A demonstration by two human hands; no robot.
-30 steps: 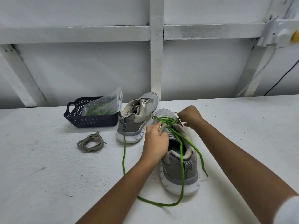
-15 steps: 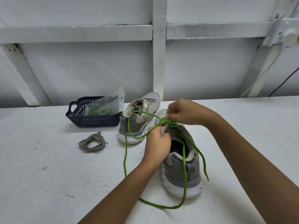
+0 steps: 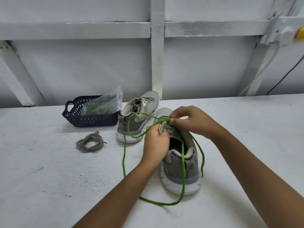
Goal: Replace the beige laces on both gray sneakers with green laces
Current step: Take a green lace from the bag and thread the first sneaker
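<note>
Your right hand point(image 3: 190, 121) pinches the thin green cord lace point(image 3: 183, 162) just beyond your left hand point(image 3: 155, 145), which grips the near gray mesh sneaker's point(image 3: 174, 170) tongue point(image 3: 162, 129); its toe points away.

One view only: your head cam, wide angle. It sits above the near side of the white table point(image 3: 49, 170) and looks forward and down toward the far wall point(image 3: 82, 66). It's close in. Both your forearms enter from the bottom edge, and your left hand point(image 3: 155, 145) and right hand point(image 3: 192, 120) land mid-frame over the near sneaker point(image 3: 179, 168). The green lace point(image 3: 124, 158) loops down near the bottom of the frame. The basket point(image 3: 92, 120) sits far, left of centre. The wall fills the upper half.
</note>
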